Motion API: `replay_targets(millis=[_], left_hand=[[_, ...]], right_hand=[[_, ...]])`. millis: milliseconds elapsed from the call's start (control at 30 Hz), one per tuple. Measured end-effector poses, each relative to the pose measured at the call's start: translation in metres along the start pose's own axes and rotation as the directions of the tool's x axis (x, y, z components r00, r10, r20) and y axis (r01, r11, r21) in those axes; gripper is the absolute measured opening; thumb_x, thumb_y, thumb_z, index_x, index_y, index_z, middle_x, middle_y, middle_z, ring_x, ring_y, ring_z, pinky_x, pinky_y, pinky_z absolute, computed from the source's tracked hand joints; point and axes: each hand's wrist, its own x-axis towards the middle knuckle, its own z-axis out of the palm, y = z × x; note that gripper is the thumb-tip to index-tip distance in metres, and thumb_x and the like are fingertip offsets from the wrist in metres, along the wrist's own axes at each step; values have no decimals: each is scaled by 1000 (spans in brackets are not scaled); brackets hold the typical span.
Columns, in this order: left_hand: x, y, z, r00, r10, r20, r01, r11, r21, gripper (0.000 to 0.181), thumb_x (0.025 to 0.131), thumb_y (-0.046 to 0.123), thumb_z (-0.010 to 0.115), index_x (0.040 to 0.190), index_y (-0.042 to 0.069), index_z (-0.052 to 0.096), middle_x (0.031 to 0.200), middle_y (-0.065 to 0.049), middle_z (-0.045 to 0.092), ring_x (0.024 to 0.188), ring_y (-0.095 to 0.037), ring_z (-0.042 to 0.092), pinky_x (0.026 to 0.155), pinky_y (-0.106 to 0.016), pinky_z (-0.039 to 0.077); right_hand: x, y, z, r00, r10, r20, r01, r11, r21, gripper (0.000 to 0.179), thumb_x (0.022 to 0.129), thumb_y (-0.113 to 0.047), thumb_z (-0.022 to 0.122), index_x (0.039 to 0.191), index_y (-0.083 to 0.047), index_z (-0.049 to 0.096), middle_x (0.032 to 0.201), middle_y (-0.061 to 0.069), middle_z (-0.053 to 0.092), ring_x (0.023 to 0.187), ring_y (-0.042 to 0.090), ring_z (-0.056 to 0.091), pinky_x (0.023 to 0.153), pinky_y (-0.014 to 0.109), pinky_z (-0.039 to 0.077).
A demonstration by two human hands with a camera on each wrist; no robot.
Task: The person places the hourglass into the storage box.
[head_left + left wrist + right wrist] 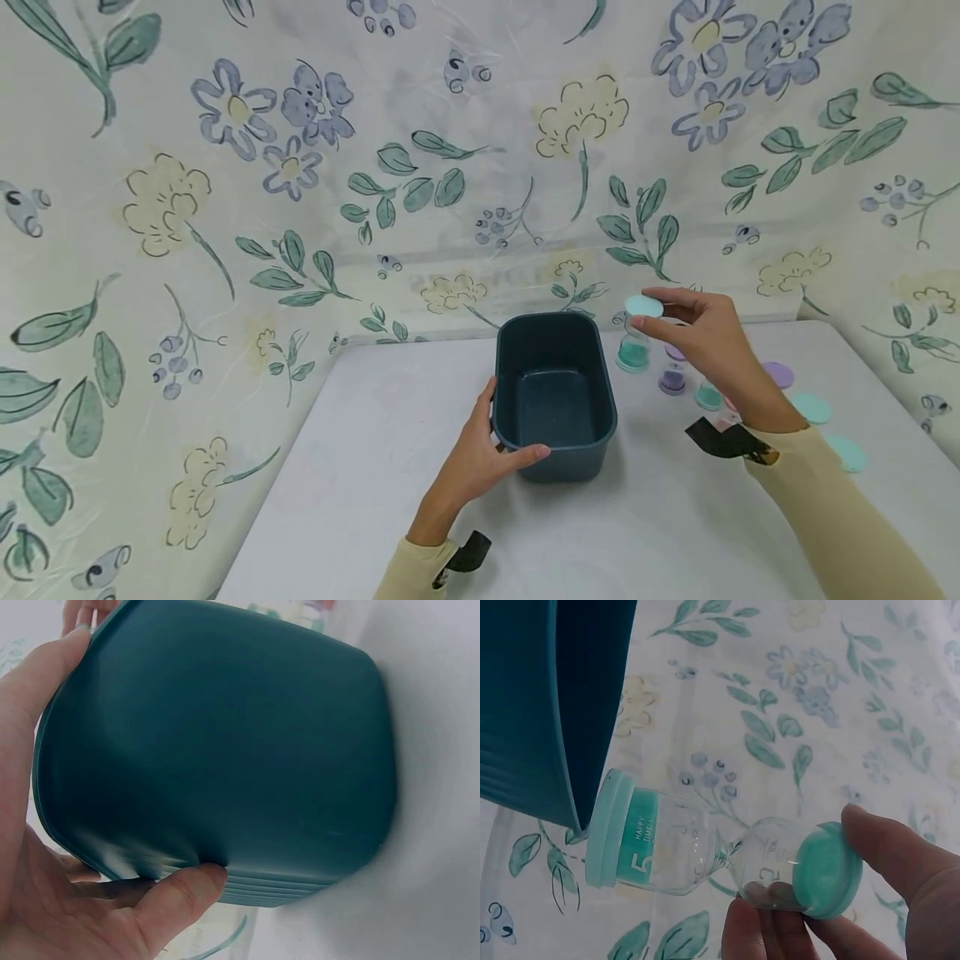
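Observation:
A deep, dark teal plastic bin (555,462) stands on the table, its inside bare in the head view. My left hand (480,458) grips it at the near left corner, thumb over the rim and fingers against the side; the left wrist view shows a fingertip on the ribbed wall (262,889). Right of the bin, my right hand (697,325) holds a small sand timer (679,840) by one teal end cap. The timer is clear, with teal sand and a printed 5. It is upright in the head view, its lower end (632,357) close to the bin's right side.
Behind my right hand and forearm are more small timers: a purple one (672,382), a teal one (708,397) and a partly hidden pink one (729,407). Farther right show a purple disc (777,374) and teal discs (812,408). Floral cloth (450,208) hangs behind the white table (375,433).

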Motion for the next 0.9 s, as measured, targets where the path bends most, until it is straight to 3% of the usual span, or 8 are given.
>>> replay_targets(millis=[133,400,667,900], left_hand=[[0,0,0,1000,4,7,-4,1000,3,124,77,58,85,168,25,6,175,-5,15,157,-36,29,117,-66,41],[1,2,1,1000,-4,0,4,1000,8,127,74,64,85,168,26,7,175,0,14,159,-32,25,121,-66,36],[-1,5,3,1000,-5,3,5,1000,17,129,74,66,84,168,25,5,176,-2,13,159,-35,26,120,-67,36],[-1,3,3,1000,-5,-5,5,1000,28,127,76,65,83,168,23,5,176,-4,14,158,-37,27,119,-68,36]], right_hand=[[7,-5,6,1000,-26,-3,26,1000,10,60,94,-41,76,145,-15,60,140,11,66,110,-1,60,91,16,52],[18,-14,21,997,-70,12,70,996,50,54,94,-33,78,140,-9,64,132,16,70,106,4,62,100,37,51],[33,-22,40,995,-91,51,87,994,68,54,92,-30,79,139,-8,65,131,20,69,114,25,64,99,36,51],[51,-28,58,992,-98,81,90,991,97,51,92,-24,80,137,-7,66,128,20,70,109,24,67,101,37,55]])
